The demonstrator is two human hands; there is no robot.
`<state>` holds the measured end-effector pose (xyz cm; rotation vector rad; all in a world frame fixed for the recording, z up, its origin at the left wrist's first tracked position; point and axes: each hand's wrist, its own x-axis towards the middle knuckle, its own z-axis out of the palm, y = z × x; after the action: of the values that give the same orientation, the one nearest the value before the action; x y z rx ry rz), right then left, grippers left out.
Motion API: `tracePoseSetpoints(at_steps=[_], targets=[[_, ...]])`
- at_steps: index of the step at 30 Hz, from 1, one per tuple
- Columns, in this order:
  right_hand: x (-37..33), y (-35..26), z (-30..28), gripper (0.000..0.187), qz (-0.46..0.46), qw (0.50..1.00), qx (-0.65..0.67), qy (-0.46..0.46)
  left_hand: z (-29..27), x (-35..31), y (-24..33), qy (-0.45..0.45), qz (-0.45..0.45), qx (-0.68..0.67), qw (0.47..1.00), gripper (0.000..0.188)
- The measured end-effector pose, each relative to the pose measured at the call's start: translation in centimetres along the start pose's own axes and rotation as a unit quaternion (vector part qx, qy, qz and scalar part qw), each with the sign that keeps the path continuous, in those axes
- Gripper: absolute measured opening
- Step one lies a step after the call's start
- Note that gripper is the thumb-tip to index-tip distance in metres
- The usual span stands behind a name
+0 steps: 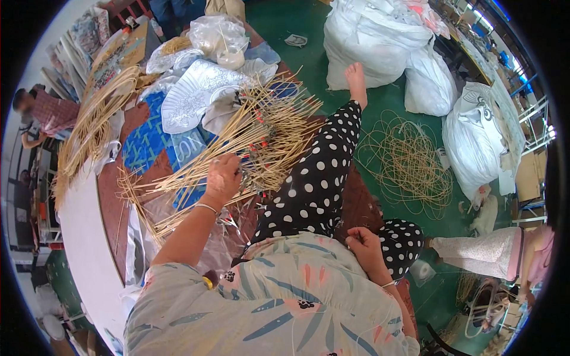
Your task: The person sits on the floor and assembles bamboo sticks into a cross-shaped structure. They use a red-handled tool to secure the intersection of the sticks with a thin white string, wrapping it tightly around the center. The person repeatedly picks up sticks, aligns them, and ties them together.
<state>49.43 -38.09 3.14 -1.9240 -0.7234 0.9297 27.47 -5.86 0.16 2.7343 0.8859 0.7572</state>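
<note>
Two bare hands here, and the right hand (367,250) sits by the spotted knee (405,244), fingers curled in, any hold impossible to tell! Left hand (222,178): down on the sticks (288,133), fingers half bent, grip hidden. Those sticks sprawl over the maroon platform (361,199) toward its right edge. Beyond, a white fan (189,98); off that edge, a coil (408,163) on green floor (297,18); farther, white bags (377,44).

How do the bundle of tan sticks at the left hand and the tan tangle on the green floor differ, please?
The bundle of tan sticks lies in mostly straight lengths, whereas the tangle curls in loose loops. The bundle is densely packed; the tangle shows green floor through its gaps. The left hand is at the bundle, while neither hand is at the tangle. Both are tan and thin-stranded.
</note>
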Motion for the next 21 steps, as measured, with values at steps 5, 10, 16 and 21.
tracePoseSetpoints(at_steps=[5,10,16,21], targets=[[0.4,-0.2,0.0,0.023,0.018,1.0,-0.005,-0.007,-0.2,0.2,0.2,-0.098,-0.019,-0.132,0.986,0.023],[0.4,-0.2,0.4,0.022,0.027,0.999,0.018,-0.013,-2.1,0.9,-1.0,-0.073,-0.173,-0.323,0.927,0.019],[0.5,-0.7,0.2,0.02,0.01,1.0,-0.003,-0.019,-10.6,4.9,2.7,-0.049,-0.204,-0.601,0.771,0.014],[1.3,-2.3,-0.9,0.015,-0.002,0.998,0.064,-0.021,-13.8,7.6,7.5,-0.062,-0.151,-0.681,0.714,0.018]])
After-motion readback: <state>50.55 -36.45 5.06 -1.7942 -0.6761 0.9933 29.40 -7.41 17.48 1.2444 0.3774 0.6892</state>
